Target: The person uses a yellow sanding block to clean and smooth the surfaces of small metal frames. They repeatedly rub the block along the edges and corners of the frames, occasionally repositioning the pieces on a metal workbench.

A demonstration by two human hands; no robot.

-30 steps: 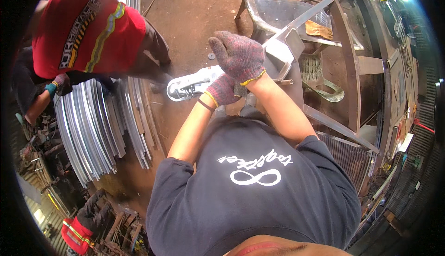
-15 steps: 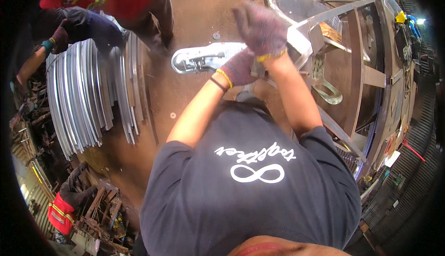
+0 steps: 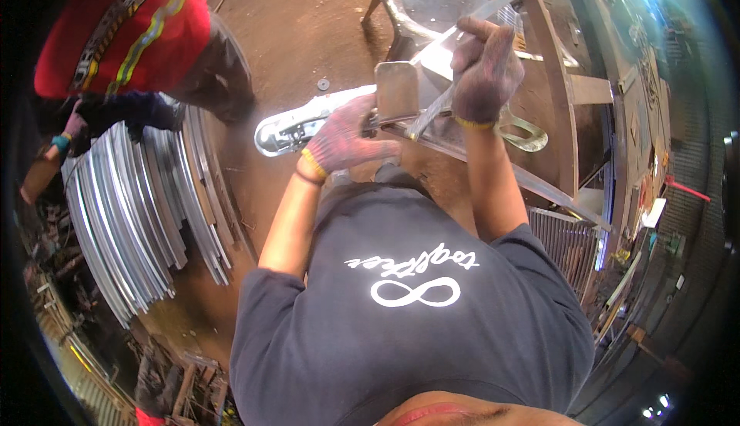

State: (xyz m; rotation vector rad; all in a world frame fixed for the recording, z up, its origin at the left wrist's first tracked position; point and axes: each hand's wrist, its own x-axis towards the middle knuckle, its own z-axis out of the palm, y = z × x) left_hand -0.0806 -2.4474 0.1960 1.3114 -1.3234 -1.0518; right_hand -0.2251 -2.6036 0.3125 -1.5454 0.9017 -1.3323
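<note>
A silver trailer coupler [image 3: 297,127] points left at the tip of a bare-metal A-shaped frame [image 3: 493,165]. My left hand [image 3: 351,137], in a dark red knit glove with a yellow cuff, holds the coupler's rear end, its thumb spread toward the right. Just beyond that hand stands a rectangular brown metal plate [image 3: 398,90]. My right hand [image 3: 489,71], gloved alike, is raised over the frame's slanted bar [image 3: 433,115]. Its fingers are bent together; whatever they may hold is hidden.
A person in a red vest [image 3: 127,40] stands at the far left beside a stack of long metal strips [image 3: 131,218]. Behind the frame is a grey plastic chair [image 3: 389,21]. A flat washer [image 3: 323,84] lies on the brown floor. Metal scrap fills the lower left.
The view has shifted. My right hand has moved off my left hand to the right, uncovering the rectangular plate. My left thumb has spread while that hand stays at the coupler.
</note>
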